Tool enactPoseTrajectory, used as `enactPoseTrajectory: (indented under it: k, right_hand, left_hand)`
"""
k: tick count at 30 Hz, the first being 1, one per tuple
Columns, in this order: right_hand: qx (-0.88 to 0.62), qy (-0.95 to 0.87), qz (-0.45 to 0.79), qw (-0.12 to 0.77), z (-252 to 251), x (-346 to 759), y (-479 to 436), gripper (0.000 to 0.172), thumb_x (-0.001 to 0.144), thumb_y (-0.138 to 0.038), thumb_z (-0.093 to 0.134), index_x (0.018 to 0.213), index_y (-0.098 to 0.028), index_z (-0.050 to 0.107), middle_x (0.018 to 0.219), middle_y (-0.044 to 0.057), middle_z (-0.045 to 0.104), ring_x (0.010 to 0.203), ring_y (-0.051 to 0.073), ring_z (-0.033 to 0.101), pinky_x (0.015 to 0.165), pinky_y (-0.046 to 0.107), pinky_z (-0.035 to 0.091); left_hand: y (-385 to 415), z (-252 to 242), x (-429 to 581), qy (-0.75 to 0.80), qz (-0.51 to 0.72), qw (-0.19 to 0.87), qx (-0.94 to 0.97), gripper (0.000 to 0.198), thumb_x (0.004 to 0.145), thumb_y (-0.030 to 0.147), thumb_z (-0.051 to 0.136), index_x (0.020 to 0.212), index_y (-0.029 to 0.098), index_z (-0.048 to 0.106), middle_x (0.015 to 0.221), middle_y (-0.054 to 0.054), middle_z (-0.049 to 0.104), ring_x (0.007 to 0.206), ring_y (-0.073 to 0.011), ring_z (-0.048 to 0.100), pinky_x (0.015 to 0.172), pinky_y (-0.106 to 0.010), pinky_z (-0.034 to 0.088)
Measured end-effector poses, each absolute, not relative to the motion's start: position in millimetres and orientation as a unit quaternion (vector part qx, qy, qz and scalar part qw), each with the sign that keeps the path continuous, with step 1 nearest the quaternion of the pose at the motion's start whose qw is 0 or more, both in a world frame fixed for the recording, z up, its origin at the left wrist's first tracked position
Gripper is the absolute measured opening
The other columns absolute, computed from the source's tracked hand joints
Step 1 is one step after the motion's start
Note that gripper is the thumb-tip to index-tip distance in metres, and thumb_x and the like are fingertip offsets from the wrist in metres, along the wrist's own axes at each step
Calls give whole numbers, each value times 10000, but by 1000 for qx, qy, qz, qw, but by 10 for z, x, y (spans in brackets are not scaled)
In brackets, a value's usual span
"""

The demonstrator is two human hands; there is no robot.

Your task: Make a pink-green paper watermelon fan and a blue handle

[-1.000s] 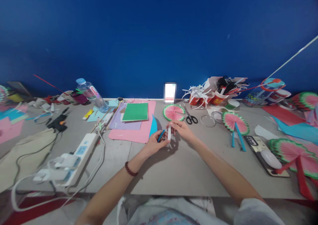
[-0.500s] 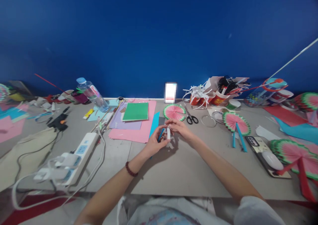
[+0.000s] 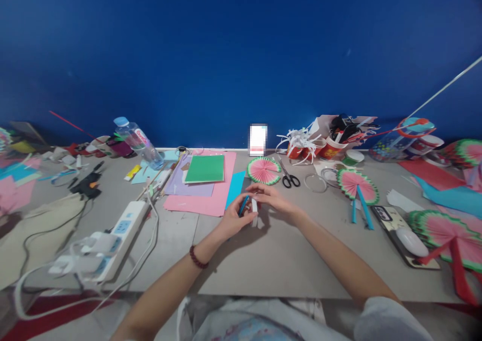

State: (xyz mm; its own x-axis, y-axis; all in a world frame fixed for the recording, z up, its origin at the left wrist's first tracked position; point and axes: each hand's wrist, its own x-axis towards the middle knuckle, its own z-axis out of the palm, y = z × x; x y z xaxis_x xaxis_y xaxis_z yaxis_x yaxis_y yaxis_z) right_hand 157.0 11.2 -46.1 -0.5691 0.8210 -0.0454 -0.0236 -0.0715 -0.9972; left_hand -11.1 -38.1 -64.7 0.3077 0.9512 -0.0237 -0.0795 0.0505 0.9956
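Observation:
My left hand point(image 3: 237, 218), with a dark red bead bracelet on the wrist, is closed around a blue strip point(image 3: 244, 205) and a small white strip point(image 3: 254, 211) over the middle of the table. My right hand point(image 3: 273, 199) meets it from the right, fingers together at the top of these pieces; what its fingertips pinch is too small to make out. Just beyond the hands lies a round pink pleated paper fan point(image 3: 263, 171) with a green edge. Black-handled scissors point(image 3: 291, 180) rest to its right.
Green point(image 3: 205, 168) and pink sheets point(image 3: 218, 203) lie left of my hands. A power strip point(image 3: 122, 240), glue gun point(image 3: 87, 183) and tilted bottle point(image 3: 139, 142) are further left. On the right are a phone point(image 3: 399, 248), a mouse point(image 3: 412, 241) and more fans point(image 3: 357, 185).
The view has shifted very slightly. Both hands stay together, with only small finger movement around the blue and white pieces.

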Motion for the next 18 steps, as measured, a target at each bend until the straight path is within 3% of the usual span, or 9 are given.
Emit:
enactPoseTrajectory:
  k: [8, 11, 14, 18]
  right_hand:
    - [-324, -561, 693, 316, -524, 1597, 122, 366, 778, -408, 591, 1073, -192, 605, 971, 51, 617, 750, 134, 576, 571, 217, 421]
    - [-338, -579, 670, 319, -505, 1661, 153, 425, 801, -453, 535, 1132, -189, 575, 739, 14, 600, 648, 137, 553, 555, 236, 424]
    - [-440, -641, 526, 345, -480, 1830, 217, 359, 820, -441, 515, 1076, -202, 595, 673, 2, 572, 605, 144, 525, 558, 253, 419]
    - [-579, -729, 198, 307, -560, 2195, 326, 243, 804, -308, 546, 1003, -193, 623, 947, 77, 636, 727, 172, 552, 704, 302, 419]
  left_hand:
    - [-378, -663, -106, 407, 424, 599, 544, 429, 703, 330, 705, 1075, 191, 542, 747, 34, 434, 571, -63, 368, 562, -208, 356]
    - [-362, -666, -110, 412, 421, 608, 532, 456, 708, 342, 700, 1102, 188, 529, 747, 37, 426, 544, -54, 346, 532, -203, 339]
    - [-364, -673, -123, 408, 424, 605, 536, 476, 716, 323, 693, 1139, 195, 516, 812, 21, 460, 560, -48, 354, 546, -195, 343]
    - [-408, -661, -134, 398, 427, 583, 565, 531, 731, 291, 674, 1216, 219, 472, 889, -3, 522, 603, -59, 404, 593, -198, 374]
